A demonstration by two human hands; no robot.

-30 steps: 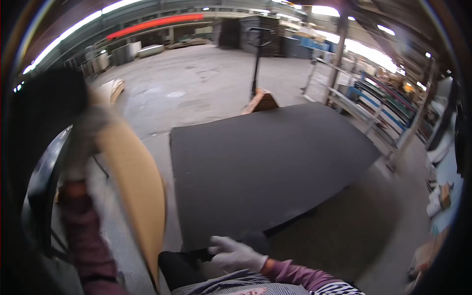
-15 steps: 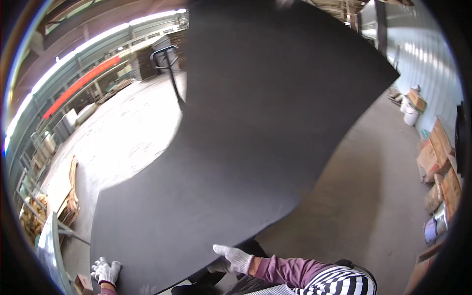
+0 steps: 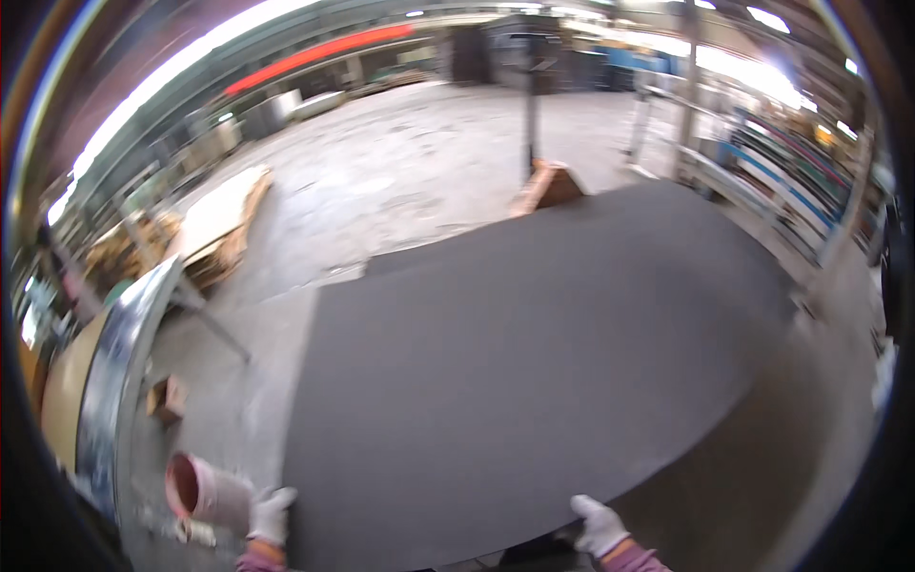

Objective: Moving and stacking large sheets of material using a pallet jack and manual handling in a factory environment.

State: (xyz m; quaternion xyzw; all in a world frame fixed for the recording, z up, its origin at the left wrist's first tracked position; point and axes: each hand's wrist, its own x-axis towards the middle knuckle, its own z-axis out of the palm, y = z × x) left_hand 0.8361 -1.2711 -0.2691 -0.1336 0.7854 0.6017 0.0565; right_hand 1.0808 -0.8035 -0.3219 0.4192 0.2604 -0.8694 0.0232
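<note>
A large, dark grey flexible sheet (image 3: 515, 372) spreads out ahead of me, its far right part sagging and blurred. My left hand (image 3: 271, 516), in a whitish knitted glove, is closed on the sheet's left edge close to me. On the near right edge my right hand (image 3: 599, 527), gloved the same way, pinches the sheet with its thumb on top; the fingers below are hidden. A pinkish open-ended tube or bucket (image 3: 212, 491) lies on its side just left of my left hand.
A table-like stand (image 3: 143, 324) with a shiny top and slanted legs is at the left, with a small cardboard box (image 3: 167, 400) beside it. Flat boards (image 3: 224, 219) are stacked behind. A dark upright handle (image 3: 532, 119) rises beyond the sheet; metal frames (image 3: 762, 181) stand far right.
The sheet has swung from rising high in front of me to lying lower and flatter. My view has turned right, and my hands are farther apart, both still gripping the sheet.
</note>
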